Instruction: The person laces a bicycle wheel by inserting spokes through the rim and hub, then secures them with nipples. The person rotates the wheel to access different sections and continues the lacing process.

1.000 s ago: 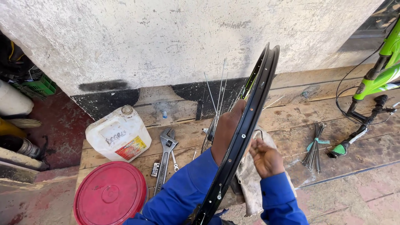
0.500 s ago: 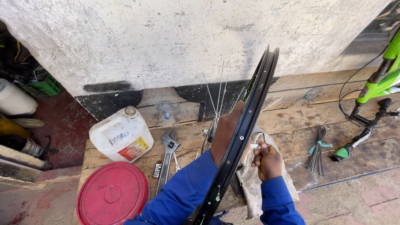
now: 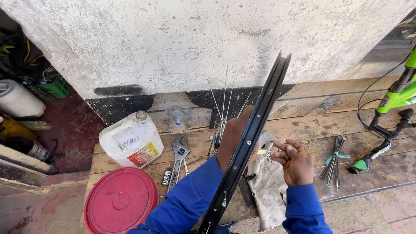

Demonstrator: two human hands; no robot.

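Note:
A black bicycle rim (image 3: 255, 125) stands upright, edge-on, in the middle of the view. My left hand (image 3: 232, 134) reaches behind it and grips the hub area, where several thin steel spokes (image 3: 223, 97) fan upward. My right hand (image 3: 294, 160) is to the right of the rim, raised a little above a dirty grey rag (image 3: 266, 190), its fingers pinched on a small metal part near the rim. Both sleeves are blue.
A white plastic jug (image 3: 131, 141), a red round lid (image 3: 120, 201) and an adjustable wrench (image 3: 177, 160) lie to the left on the wooden boards. A bundle of spokes (image 3: 333, 162) lies to the right. A green bicycle frame (image 3: 396, 97) stands at the right edge. A plastered wall (image 3: 195, 39) rises behind.
My right hand has lifted off the rag and turned palm-up beside the rim. The rim and my left hand have held still.

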